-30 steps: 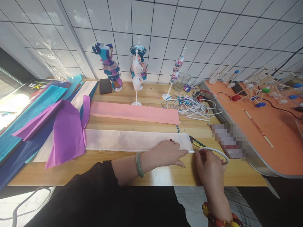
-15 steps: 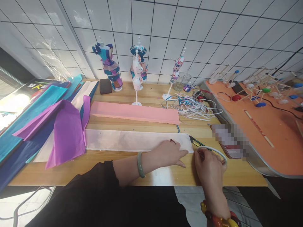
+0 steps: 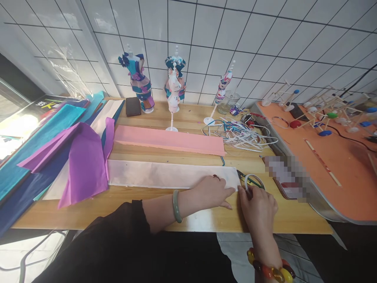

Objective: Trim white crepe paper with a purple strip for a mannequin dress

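My left hand (image 3: 212, 191) lies flat with fingers stretched out on the right end of a long white paper strip (image 3: 165, 175) on the wooden table (image 3: 194, 222). My right hand (image 3: 258, 207) is just right of that end, fingers curled and pinching a thin white band (image 3: 255, 177) that loops up from it. Small green-handled snips (image 3: 246, 177) lie under the loop, beside the strip's corner.
A pink strip (image 3: 167, 139) lies behind the white one. Purple paper (image 3: 85, 165) and blue sheets (image 3: 35, 137) pile at the left. Three small dress forms (image 3: 173, 88) stand at the back. Tangled white bands (image 3: 238, 135), a blurred flat object (image 3: 284, 169) and an orange board (image 3: 338, 165) sit to the right.
My right hand has moved left toward the strip's end, and the white band's loop has shrunk and drawn in with it. My left hand has stayed on the paper.
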The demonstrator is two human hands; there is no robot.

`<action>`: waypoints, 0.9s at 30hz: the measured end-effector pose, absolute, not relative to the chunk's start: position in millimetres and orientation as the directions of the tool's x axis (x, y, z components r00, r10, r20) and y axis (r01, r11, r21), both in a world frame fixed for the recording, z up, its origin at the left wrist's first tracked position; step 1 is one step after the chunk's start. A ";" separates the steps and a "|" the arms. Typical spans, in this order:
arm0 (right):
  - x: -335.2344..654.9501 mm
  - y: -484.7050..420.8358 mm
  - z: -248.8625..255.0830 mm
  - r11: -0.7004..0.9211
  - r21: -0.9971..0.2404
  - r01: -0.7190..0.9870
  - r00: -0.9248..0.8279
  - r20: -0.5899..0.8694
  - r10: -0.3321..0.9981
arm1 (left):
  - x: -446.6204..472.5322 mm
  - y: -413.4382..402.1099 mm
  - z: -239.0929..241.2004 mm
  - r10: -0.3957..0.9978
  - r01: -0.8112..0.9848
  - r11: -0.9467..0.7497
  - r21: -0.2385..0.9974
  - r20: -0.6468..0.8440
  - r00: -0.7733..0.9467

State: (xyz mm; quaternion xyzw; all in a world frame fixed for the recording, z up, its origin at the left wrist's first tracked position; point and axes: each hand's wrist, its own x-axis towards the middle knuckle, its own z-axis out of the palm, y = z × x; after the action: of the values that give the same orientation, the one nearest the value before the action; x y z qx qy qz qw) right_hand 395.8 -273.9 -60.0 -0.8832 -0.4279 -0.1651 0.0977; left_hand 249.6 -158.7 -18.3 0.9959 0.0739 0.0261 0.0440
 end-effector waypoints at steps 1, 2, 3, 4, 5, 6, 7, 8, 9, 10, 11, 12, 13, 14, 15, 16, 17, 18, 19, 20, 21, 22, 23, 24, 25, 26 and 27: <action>396.6 -273.6 -61.1 -0.617 -0.032 0.786 0.583 0.371 0.723 | 249.3 -158.9 -17.9 0.151 0.147 -0.985 0.093 0.046 0.987; 397.4 -273.5 -61.9 -0.621 -0.032 0.783 0.588 0.367 0.721 | 248.9 -159.1 -17.8 0.154 0.149 -0.985 0.092 0.048 0.987; 398.2 -273.8 -62.7 -0.626 -0.032 0.779 0.592 0.367 0.717 | 248.5 -159.4 -17.8 0.155 0.150 -0.984 0.090 0.051 0.987; 399.0 -274.3 -63.2 -0.631 -0.032 0.775 0.596 0.370 0.712 | 248.2 -159.7 -18.0 0.156 0.151 -0.985 0.087 0.053 0.986; 399.8 -275.1 -63.7 -0.635 -0.035 0.771 0.600 0.374 0.708 | 247.9 -160.0 -18.4 0.157 0.153 -0.985 0.084 0.055 0.986; 400.6 -276.0 -64.2 -0.639 -0.040 0.768 0.603 0.379 0.702 | 247.7 -160.3 -18.8 0.159 0.154 -0.985 0.080 0.056 0.986; 401.4 -276.9 -64.6 -0.641 -0.046 0.766 0.606 0.385 0.696 | 247.7 -160.5 -19.3 0.163 0.158 -0.984 0.077 0.059 0.985; 402.3 -277.9 -65.0 -0.641 -0.053 0.766 0.607 0.389 0.693 | 247.7 -160.7 -19.9 0.166 0.162 -0.984 0.075 0.060 0.984; 403.4 -278.8 -65.4 -0.639 -0.057 0.767 0.606 0.392 0.693 | 247.9 -160.8 -20.3 0.168 0.164 -0.984 0.074 0.060 0.984; 404.5 -279.6 -65.7 -0.636 -0.058 0.770 0.603 0.394 0.694 | 248.0 -160.8 -20.7 0.169 0.164 -0.984 0.074 0.059 0.984; 405.8 -280.2 -66.0 -0.630 -0.058 0.775 0.597 0.398 0.697 | 248.1 -160.7 -21.1 0.167 0.163 -0.984 0.075 0.060 0.984; 407.2 -280.8 -66.1 -0.623 -0.057 0.780 0.590 0.398 0.702 | 248.2 -160.6 -21.4 0.165 0.160 -0.984 0.075 0.062 0.984; 408.6 -281.2 -66.0 -0.615 -0.060 0.786 0.584 0.396 0.708 | 248.2 -160.5 -21.7 0.163 0.158 -0.985 0.074 0.068 0.984; 410.0 -281.5 -65.8 -0.607 -0.068 0.792 0.580 0.392 0.714 | 248.1 -160.4 -21.9 0.162 0.156 -0.985 0.073 0.075 0.984; 411.1 -281.7 -65.3 -0.599 -0.079 0.797 0.580 0.382 0.720 | 247.9 -160.4 -22.2 0.162 0.157 -0.985 0.071 0.082 0.983; 411.8 -281.6 -64.6 -0.595 -0.089 0.799 0.581 0.370 0.725 | 247.8 -160.4 -22.4 0.161 0.155 -0.985 0.070 0.086 0.983; 412.0 -281.4 -63.9 -0.594 -0.096 0.799 0.584 0.360 0.728 | 247.7 -160.4 -22.6 0.159 0.153 -0.986 0.069 0.088 0.983; 411.7 -281.1 -63.3 -0.593 -0.098 0.799 0.585 0.354 0.730 | 247.6 -160.5 -22.7 0.159 0.153 -0.986 0.068 0.088 0.983; 410.9 -280.5 -62.7 -0.592 -0.095 0.800 0.584 0.351 0.732 | 247.5 -160.6 -22.6 0.160 0.154 -0.986 0.067 0.088 0.983; 409.6 -279.9 -62.4 -0.594 -0.088 0.800 0.582 0.353 0.732 | 247.4 -160.8 -22.4 0.161 0.156 -0.986 0.066 0.087 0.983; 408.1 -279.2 -62.3 -0.596 -0.079 0.799 0.581 0.358 0.731 | 247.3 -160.9 -22.1 0.163 0.158 -0.985 0.065 0.085 0.983; 406.4 -278.5 -62.3 -0.600 -0.071 0.797 0.581 0.363 0.729 | 247.2 -161.1 -21.6 0.164 0.159 -0.985 0.064 0.081 0.983; 404.8 -278.0 -62.6 -0.605 -0.065 0.793 0.583 0.368 0.725 | 246.9 -161.4 -21.0 0.166 0.161 -0.985 0.063 0.078 0.983; 403.5 -277.6 -62.9 -0.613 -0.062 0.788 0.588 0.373 0.718 | 246.6 -161.6 -20.5 0.166 0.162 -0.985 0.062 0.076 0.983; 402.4 -277.5 -63.3 -0.618 -0.062 0.784 0.591 0.378 0.712 | 246.2 -161.9 -20.1 0.167 0.163 -0.985 0.061 0.077 0.983; 401.7 -277.4 -63.7 -0.618 -0.064 0.783 0.592 0.382 0.710 | 245.7 -162.3 -19.9 0.168 0.164 -0.985 0.061 0.082 0.982; 401.2 -277.6 -64.0 -0.617 -0.069 0.784 0.591 0.387 0.708 | 245.2 -162.6 -19.9 0.169 0.164 -0.985 0.061 0.090 0.982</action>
State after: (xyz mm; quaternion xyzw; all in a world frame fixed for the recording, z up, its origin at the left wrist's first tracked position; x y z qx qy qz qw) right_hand 401.2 -277.6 -64.0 -0.8841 -0.4220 -0.1632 0.1168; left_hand 245.2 -162.6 -19.9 0.9950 0.0836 0.0474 0.0264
